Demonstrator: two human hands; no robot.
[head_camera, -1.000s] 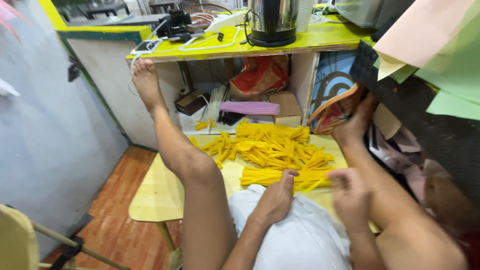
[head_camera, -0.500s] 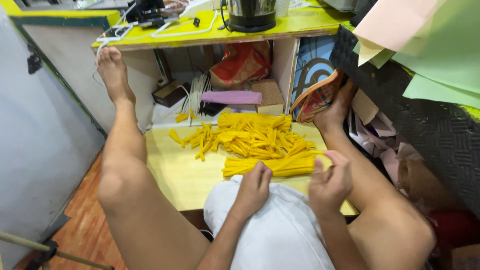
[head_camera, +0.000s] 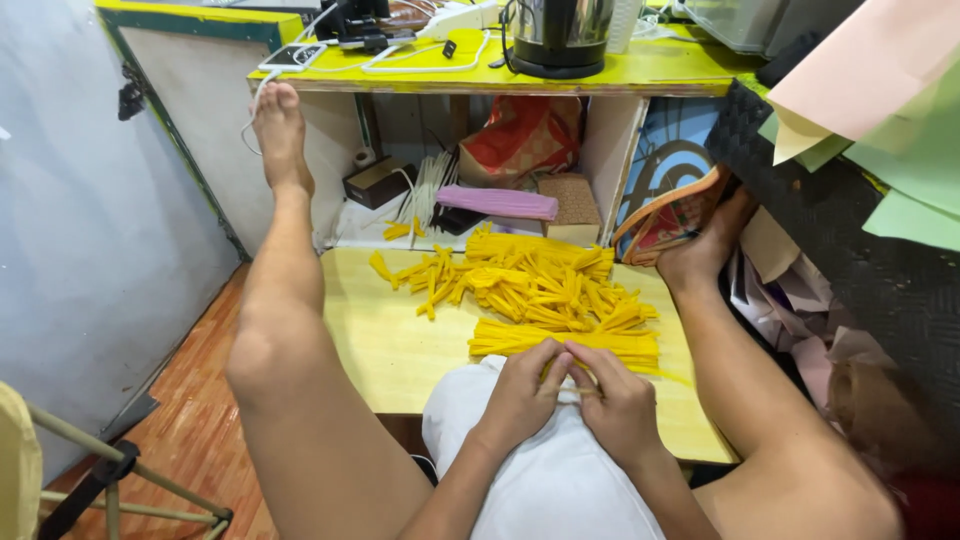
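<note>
A pale yellow wooden worktop (head_camera: 400, 350) carries the things. Just beyond the fingers (head_camera: 560, 365) lies a neat bundle of long yellow strips (head_camera: 565, 340), touching them. Farther beyond the fingers spreads a loose heap of short folded yellow pieces (head_camera: 520, 280), with a few strays (head_camera: 385, 268) off to their left.

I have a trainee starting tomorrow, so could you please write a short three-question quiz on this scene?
1. True or false: both hands meet over a thin yellow strip.
2. What lies just beyond the hands on the low table: A) yellow strips, B) scissors, C) a cup?
3. Which foot rests against the yellow shelf's edge?

Key: 1 true; left hand and right hand pinch it. 2 A, the strip bundle. 3 The left foot.
</note>
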